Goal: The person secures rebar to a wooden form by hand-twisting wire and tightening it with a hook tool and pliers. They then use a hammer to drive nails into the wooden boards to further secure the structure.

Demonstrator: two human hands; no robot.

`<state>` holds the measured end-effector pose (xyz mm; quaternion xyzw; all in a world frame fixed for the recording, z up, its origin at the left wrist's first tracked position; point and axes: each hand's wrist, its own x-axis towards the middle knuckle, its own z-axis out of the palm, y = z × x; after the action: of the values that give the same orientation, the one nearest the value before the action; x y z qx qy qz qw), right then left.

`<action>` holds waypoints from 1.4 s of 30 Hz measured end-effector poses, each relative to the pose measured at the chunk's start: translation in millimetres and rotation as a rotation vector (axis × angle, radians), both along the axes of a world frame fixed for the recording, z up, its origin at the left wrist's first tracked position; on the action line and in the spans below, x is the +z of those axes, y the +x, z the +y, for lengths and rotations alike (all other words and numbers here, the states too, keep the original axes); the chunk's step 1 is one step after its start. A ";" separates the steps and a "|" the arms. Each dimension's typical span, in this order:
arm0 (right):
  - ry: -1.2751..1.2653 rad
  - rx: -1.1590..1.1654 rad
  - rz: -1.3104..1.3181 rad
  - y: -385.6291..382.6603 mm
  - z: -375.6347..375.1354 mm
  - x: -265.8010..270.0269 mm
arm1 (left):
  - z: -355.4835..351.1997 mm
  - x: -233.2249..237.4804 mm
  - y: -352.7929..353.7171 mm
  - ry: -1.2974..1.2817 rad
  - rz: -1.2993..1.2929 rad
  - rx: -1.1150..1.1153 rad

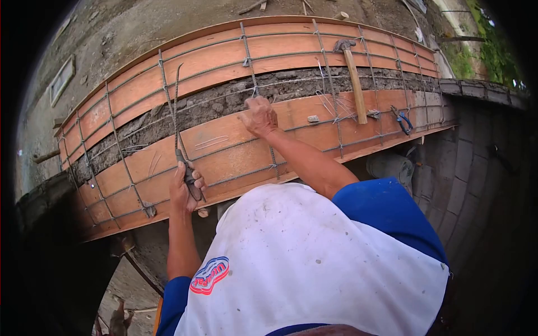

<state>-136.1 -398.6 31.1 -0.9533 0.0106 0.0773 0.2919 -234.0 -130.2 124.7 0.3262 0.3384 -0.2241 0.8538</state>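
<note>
— Head view: what is the left hand doing?
— It is clenched round the lower end of a steel rod. The rod rises from the fist across the rebar cage, which lies on the orange formwork boards.
— And the right hand?
— It is closed on a cross bar of the cage, at the edge of the rough concrete strip.
— Anything else nearby?
— A hammer lies across the bars to the right. The blue-handled pliers lie beyond it. Both are well apart from the hands.
</note>
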 end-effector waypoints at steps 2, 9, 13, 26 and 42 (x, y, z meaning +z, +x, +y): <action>-0.002 0.206 0.277 -8.8 25.7 4.7 | 6.1 4.1 -11.7 0.452 -0.007 -0.195; -0.171 0.142 0.256 -29.8 80.5 -93.7 | 92.4 -36.5 -61.2 1.000 0.032 -0.350; -0.241 0.331 0.209 -29.6 72.2 -39.1 | 133.9 -30.6 -98.8 1.006 0.185 -0.191; -0.188 0.401 0.105 -34.7 69.9 -51.8 | 118.1 -88.7 -112.2 1.186 0.291 -0.317; 0.299 0.866 0.084 -65.1 130.4 151.5 | 87.1 50.8 -27.3 1.700 -1.115 -1.120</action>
<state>-201.1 -268.3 182.6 -0.8134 -0.3881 0.2311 0.3666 -261.2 -43.1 175.5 0.9519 -0.2351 -0.0961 0.1716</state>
